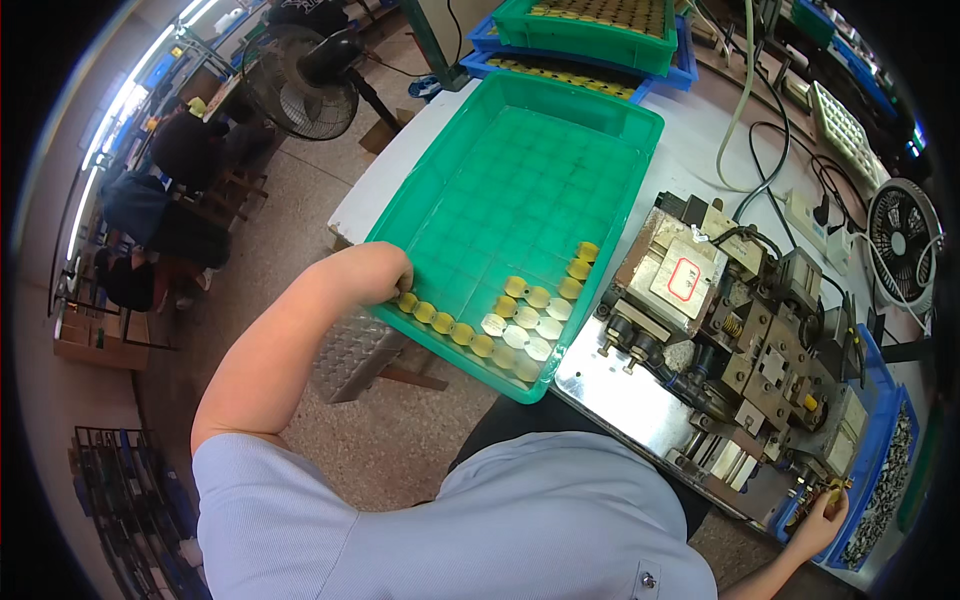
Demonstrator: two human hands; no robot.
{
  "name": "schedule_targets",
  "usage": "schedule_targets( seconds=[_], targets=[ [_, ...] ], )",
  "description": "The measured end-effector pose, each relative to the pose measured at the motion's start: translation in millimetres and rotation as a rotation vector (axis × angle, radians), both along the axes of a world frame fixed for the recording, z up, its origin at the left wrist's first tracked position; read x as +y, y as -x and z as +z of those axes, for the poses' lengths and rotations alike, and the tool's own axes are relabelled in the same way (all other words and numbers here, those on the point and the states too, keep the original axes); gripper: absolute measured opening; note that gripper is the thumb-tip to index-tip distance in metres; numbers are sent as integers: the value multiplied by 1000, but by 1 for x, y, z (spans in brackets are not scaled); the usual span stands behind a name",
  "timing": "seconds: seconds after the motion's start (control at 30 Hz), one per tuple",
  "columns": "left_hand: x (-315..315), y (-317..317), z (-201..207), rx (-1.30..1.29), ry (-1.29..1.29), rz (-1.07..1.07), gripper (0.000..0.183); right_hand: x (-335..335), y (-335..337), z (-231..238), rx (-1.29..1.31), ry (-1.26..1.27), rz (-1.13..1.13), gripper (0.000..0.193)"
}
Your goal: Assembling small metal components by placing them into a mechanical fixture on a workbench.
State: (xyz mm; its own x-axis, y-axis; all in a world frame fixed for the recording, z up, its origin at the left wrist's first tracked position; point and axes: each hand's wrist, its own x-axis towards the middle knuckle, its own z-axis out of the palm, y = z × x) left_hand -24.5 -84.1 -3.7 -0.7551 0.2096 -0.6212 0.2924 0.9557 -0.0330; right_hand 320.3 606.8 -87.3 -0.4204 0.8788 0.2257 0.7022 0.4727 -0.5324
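Note:
My left hand (382,272) is over the left wall of a green plastic tray (520,165), its fingers curled down at the end of a row of small round brass pieces (442,322). Whatever its fingertips pinch is hidden. More of these pieces, some pale and shiny, stand in short rows in the tray's near right corner. Far to the right, my right hand (822,522) is closed on a small brass piece (837,492), at the near right end of a metal machine fixture (765,365).
Green and blue trays (600,35) full of similar pieces are stacked behind. A blue bin (880,490) of small metal parts stands beside my right hand. Cables (775,150) and a small fan (900,235) are at the right. A woven-topped stool (355,355) stands below the tray.

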Motion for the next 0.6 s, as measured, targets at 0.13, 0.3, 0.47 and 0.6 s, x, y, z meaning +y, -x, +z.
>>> schedule_targets(
  seconds=[0.13,0.3,0.47,0.6],
  targets=[
    [-2,1,1,-41,-28,21,23,2,-1,-1,-8,-16,-11,41],
    [-2,1,1,-41,-22,15,21,0,0,2,23,75,-43,40],
    [-1,0,5,-56,-19,49,23,-1,0,-2,103,50,12,41],
    [5,-5,18,51,15,41,25,-12,6,12,81,47,3,40]
  ],
)
